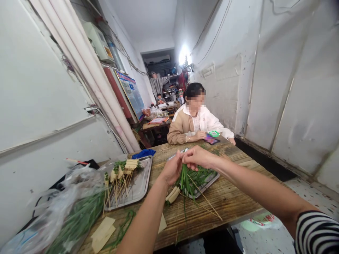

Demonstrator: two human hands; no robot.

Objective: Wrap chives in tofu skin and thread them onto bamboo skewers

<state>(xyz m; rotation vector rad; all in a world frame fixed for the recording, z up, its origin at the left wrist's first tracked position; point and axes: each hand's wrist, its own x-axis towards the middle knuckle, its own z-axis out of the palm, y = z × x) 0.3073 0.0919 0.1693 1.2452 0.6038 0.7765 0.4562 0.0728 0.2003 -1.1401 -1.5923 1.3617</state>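
Observation:
My left hand [172,171] and my right hand [197,157] meet above the table, both closed at the top of a bunch of green chives [186,181]. The long leaves hang down from between my fingers. Behind and below them, more cut greens [202,176] lie on a metal tray, partly hidden by my hands. Near my left wrist is a pale roll [173,194] that looks like tofu skin, with greens at its end. Thin wooden skewers [206,199] lie on the table below the chives.
A second metal tray [144,183] at left holds several skewered rolls [131,164]. Beside it lies a plastic bag of greens [79,218], with pale sheets [103,233] in front. Across the wooden table [238,201], a person [182,123] sits with a phone [212,139].

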